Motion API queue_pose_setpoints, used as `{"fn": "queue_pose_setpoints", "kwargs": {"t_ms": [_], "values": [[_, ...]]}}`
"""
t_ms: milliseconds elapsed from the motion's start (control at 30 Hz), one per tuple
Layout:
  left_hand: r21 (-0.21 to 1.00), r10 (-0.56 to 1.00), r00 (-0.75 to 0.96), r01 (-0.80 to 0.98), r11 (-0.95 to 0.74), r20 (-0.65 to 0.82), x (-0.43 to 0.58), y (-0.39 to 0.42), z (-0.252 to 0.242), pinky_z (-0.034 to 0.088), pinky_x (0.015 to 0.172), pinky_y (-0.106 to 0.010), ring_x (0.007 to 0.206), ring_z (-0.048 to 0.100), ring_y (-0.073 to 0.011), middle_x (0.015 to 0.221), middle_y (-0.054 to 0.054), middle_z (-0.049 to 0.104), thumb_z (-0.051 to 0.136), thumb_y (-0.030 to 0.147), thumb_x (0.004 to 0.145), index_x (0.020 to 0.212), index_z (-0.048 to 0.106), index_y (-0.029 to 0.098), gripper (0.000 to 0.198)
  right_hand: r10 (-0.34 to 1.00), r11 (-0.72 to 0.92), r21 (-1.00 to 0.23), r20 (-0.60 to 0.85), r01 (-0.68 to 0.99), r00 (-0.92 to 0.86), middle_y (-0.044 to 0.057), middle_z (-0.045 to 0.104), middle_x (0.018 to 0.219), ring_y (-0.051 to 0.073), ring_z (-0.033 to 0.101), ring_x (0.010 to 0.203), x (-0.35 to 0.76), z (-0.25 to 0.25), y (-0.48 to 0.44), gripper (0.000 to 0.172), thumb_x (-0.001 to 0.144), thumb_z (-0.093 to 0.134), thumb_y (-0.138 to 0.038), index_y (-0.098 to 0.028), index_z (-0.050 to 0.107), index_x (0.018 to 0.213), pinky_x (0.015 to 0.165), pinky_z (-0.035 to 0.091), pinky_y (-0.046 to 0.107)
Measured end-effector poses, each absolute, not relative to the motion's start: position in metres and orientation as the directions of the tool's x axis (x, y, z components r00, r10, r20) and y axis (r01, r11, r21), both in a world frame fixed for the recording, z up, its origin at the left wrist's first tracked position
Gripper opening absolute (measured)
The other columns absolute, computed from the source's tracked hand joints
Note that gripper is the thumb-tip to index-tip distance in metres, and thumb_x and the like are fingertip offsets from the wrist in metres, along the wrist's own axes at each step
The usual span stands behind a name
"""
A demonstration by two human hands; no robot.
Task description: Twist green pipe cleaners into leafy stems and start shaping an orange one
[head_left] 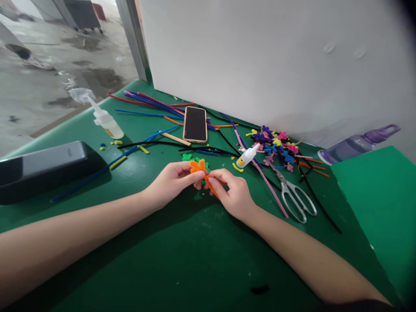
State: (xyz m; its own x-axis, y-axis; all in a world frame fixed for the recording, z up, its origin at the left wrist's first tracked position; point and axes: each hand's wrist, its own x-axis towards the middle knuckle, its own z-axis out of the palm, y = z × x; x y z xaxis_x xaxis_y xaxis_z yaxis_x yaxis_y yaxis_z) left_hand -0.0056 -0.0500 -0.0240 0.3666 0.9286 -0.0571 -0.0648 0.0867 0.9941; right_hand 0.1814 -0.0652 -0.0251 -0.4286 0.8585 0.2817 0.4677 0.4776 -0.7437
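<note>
Both of my hands meet at the middle of the green table (pixel 201 247). My left hand (pixel 173 180) pinches the looped petals of an orange pipe-cleaner flower (pixel 199 166) between thumb and fingers. From the other side, my right hand (pixel 232 188) is closed on the orange piece's lower strand, which points down and to the right. Green pipe-cleaner loops (pixel 187 157) show just behind the orange flower and my fingers; whether they touch my hands is hidden.
A phone (pixel 195 124) lies behind my hands among loose pipe cleaners (pixel 152 104). To the right are a glue bottle (pixel 248 156), small flowers (pixel 279 143), scissors (pixel 294 195) and a purple bottle (pixel 354 145). Leftward stand another glue bottle (pixel 108 123) and a dark case (pixel 42 169).
</note>
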Motion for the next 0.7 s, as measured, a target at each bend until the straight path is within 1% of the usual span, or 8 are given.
{"fn": "queue_pose_setpoints", "kwargs": {"t_ms": [67,200,300,433,567,633,700], "values": [[0.997,0.932,0.356,-0.013,0.07,-0.061,-0.0052,-0.0513,-0.0239,0.048,0.073,-0.026,0.072,0.061,-0.0134,0.073,-0.001,0.065,0.062,0.033,0.08,0.084,0.064,0.015,0.018,0.845,0.512,-0.709,0.316,0.485,-0.431,0.003,0.069,0.085,0.014,0.064,0.071,0.1811,-0.0257,-0.0652,0.015,0.092,0.045,-0.027,-0.02,0.056,0.099,0.066,0.049,0.026],[0.996,0.953,0.296,0.077,0.049,-0.07,-0.0045,-0.0518,-0.0252,0.05,0.075,-0.028,0.075,0.064,-0.0155,0.077,-0.002,0.069,0.061,0.037,0.08,0.082,0.064,0.015,0.022,0.826,0.564,-0.628,0.409,0.537,-0.389,0.003,0.07,0.085,0.015,0.063,0.073,0.1807,-0.0249,-0.0641,0.012,0.09,0.049,-0.025,-0.02,0.06,0.094,0.067,0.047,0.028],[0.99,0.953,0.292,0.138,0.041,-0.08,-0.0052,-0.051,-0.0241,0.05,0.072,-0.026,0.072,0.065,-0.0152,0.073,-0.002,0.07,0.061,0.037,0.08,0.079,0.064,0.015,0.023,0.785,0.617,-0.576,0.498,0.536,-0.368,0.004,0.068,0.086,0.016,0.062,0.078,0.181,-0.0225,-0.0617,0.01,0.088,0.052,-0.023,-0.021,0.061,0.088,0.072,0.047,0.03],[0.972,0.933,0.345,0.235,0.016,-0.099,-0.0072,-0.0505,-0.0201,0.048,0.066,-0.025,0.066,0.063,-0.0149,0.066,-0.002,0.069,0.058,0.036,0.082,0.067,0.063,0.015,0.027,0.728,0.667,-0.49,0.592,0.561,-0.347,0.003,0.064,0.082,0.017,0.059,0.082,0.1809,-0.0209,-0.0603,0.007,0.086,0.055,-0.021,-0.021,0.062,0.084,0.077,0.044,0.035],[0.971,0.892,0.445,0.236,-0.028,-0.083,-0.0074,-0.0524,-0.0183,0.048,0.065,-0.024,0.064,0.062,-0.0145,0.065,-0.002,0.069,0.06,0.034,0.08,0.064,0.064,0.014,0.026,0.698,0.687,-0.428,0.613,0.588,-0.37,0.002,0.065,0.08,0.017,0.058,0.078,0.1798,-0.0228,-0.0619,0.007,0.085,0.056,-0.019,-0.021,0.061,0.082,0.082,0.039,0.037],[0.976,0.876,0.477,0.214,-0.039,-0.07,-0.0067,-0.0542,-0.0182,0.048,0.064,-0.024,0.064,0.062,-0.0141,0.065,-0.002,0.068,0.059,0.034,0.08,0.064,0.063,0.014,0.026,0.696,0.69,-0.42,0.609,0.59,-0.38,0.001,0.065,0.08,0.016,0.058,0.077,0.1793,-0.0234,-0.0624,0.008,0.086,0.055,-0.02,-0.021,0.061,0.081,0.083,0.038,0.038],[0.98,0.88,0.471,0.198,-0.034,-0.065,-0.0058,-0.056,-0.0183,0.048,0.064,-0.024,0.063,0.061,-0.0141,0.065,-0.001,0.067,0.058,0.035,0.081,0.066,0.062,0.014,0.026,0.701,0.687,-0.426,0.604,0.589,-0.38,0.001,0.066,0.081,0.016,0.059,0.078,0.1791,-0.023,-0.0621,0.008,0.087,0.055,-0.02,-0.022,0.062,0.082,0.084,0.037,0.038]]}}
